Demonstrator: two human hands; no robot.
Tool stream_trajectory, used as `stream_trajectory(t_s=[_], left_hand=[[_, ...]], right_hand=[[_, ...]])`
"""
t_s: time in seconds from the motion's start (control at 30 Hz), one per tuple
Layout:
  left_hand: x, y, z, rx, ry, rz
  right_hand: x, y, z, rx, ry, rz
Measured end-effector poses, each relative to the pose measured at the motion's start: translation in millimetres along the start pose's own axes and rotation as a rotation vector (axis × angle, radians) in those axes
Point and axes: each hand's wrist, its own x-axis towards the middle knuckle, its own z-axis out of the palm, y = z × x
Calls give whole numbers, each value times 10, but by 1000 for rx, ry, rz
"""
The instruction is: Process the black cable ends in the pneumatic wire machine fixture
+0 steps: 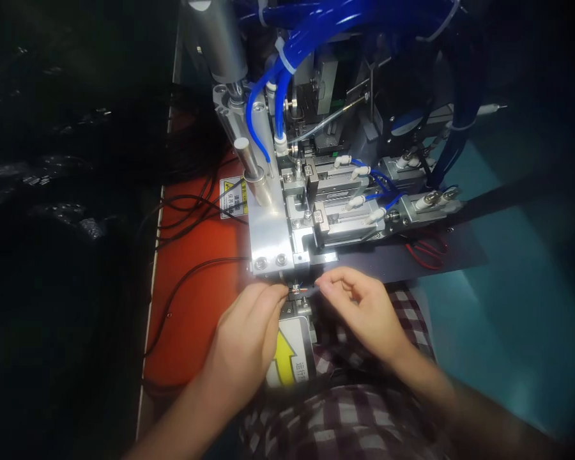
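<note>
At the front of a metal machine (271, 236), thin wires (303, 290) with orange and blue parts lie across a small fixture. My left hand (249, 332) is closed in a pinch at the left end of these wires, with its fingertips at the fixture. To the right of the fixture, my right hand (361, 310) has its thumb and index finger pressed together. A tiny dark tip shows at those fingers, too small to name. Below the fixture sits a white label with a yellow arrow (285, 359).
Blue air hoses (316, 32) arch over the machine, and pneumatic cylinders (347, 223) extend to its right. Black cables (172, 300) cross the orange surface (196, 306) at left. Red wire loops (426, 252) lie at right, beside a teal surface (489, 332).
</note>
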Motion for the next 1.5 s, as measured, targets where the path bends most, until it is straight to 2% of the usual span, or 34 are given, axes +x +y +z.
stream_trajectory(t_s=[0.1, 0.3, 0.37, 0.57, 0.73, 1.03, 1.5], left_hand=[[-9, -1, 2, -2, -14, -1], [1, -5, 9, 1, 11, -26], [8, 7, -3, 6, 11, -30], [16, 87, -68, 144, -42, 88], [6, 85, -61, -10, -44, 4], [-3, 59, -35, -47, -46, -37], [7, 60, -34, -52, 10, -5]], right_hand=[[7, 22, 19, 19, -49, 27], [-56, 2, 113, -201, -11, -226], [-62, -19, 148, -223, 7, -268], [-60, -62, 213, -254, 14, -291], [-46, -20, 180, -295, 68, -380], [-39, 61, 144, -372, 90, -539], [-18, 6, 134, -346, 77, -536]])
